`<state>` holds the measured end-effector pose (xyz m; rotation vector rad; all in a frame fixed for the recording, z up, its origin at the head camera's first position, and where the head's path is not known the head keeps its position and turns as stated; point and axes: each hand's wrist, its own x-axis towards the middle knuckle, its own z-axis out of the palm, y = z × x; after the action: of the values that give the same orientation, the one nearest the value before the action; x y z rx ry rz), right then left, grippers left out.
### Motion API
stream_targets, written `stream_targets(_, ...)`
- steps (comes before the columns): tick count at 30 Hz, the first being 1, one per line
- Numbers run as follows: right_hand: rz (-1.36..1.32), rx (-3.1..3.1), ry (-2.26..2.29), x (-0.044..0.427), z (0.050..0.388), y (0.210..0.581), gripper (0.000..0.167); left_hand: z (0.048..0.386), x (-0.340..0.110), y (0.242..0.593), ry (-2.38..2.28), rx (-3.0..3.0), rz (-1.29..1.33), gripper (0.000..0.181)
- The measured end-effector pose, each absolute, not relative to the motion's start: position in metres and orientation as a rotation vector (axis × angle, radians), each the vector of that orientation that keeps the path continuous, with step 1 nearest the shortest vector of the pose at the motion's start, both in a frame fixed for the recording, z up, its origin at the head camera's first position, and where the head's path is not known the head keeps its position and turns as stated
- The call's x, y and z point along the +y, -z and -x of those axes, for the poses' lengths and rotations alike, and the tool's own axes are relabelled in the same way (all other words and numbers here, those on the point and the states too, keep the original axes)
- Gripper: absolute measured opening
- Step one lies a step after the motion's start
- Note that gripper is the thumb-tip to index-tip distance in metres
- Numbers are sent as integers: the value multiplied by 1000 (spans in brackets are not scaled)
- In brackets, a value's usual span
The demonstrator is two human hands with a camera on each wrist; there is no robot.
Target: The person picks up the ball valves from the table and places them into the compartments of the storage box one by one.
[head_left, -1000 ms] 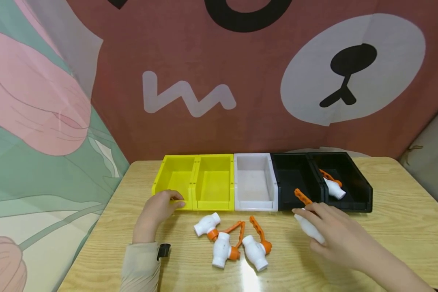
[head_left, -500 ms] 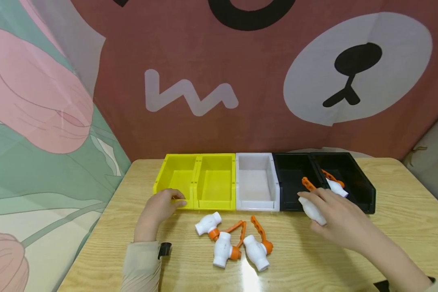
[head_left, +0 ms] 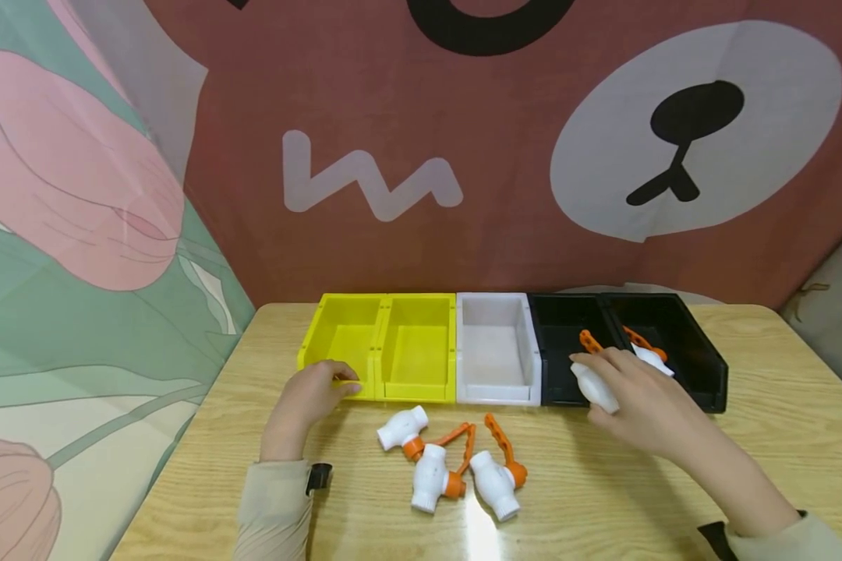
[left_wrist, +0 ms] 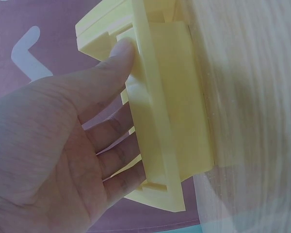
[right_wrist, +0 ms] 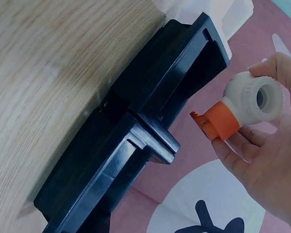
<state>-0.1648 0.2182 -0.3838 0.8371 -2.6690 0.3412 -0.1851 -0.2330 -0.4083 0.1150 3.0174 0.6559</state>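
**Right hand has pushed its valve forward to the left black bin**

Thumb and fingers grip the valve's white body at the bin's front edge; the right wrist view shows it apart from the plastic. The left hand pinches the front lip of the outermost yellow bin.

To release well, I'd clear the lip, lower the round body first, and keep the orange lever off the dividing wall, where it could snag.

Smooth, hard-looking plastic should slide readily, though the ribbed pipe ends offer purchase. Three more valves lie on the glossy wood-grained counter; another sits in the right black bin.
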Motion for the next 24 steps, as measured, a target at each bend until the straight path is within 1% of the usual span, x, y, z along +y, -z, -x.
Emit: stream_targets(24,-792,-2784,-312,209,196,381,65,186,-232,407,-661,3012,-102,13)
